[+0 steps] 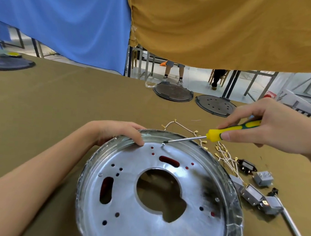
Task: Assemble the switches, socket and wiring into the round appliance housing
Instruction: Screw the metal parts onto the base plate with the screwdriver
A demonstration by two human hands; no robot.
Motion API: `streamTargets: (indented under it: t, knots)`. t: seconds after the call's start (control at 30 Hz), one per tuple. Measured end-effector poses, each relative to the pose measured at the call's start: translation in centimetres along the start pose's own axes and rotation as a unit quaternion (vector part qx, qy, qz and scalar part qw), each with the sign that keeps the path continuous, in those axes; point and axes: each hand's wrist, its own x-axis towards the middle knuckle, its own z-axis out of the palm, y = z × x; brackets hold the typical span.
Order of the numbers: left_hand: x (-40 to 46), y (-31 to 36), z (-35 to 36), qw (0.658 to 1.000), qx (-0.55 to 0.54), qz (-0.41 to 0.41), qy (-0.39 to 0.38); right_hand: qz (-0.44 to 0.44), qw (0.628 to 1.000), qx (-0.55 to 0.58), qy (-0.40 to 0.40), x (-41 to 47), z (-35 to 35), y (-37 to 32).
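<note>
A left hand [120, 132] grips the far rim of a round shiny metal housing [157, 191]. The right hand [272, 126] holds a yellow-and-green screwdriver [223, 132], its tip on a small screw [163, 144] in the housing.

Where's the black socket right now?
In the head view the black socket lies on the table right of the round housing, beside the white wires and a grey switch.
</note>
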Motion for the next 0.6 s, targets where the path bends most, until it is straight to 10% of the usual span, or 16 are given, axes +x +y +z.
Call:
streamTargets:
  t: [0.6]
  knots:
    - [-0.1, -0.1, 0.0, 1.0, 0.007, -0.011, 0.009, -0.024, 0.992, -0.117, 0.044, 0.2, 0.4, -1.4]
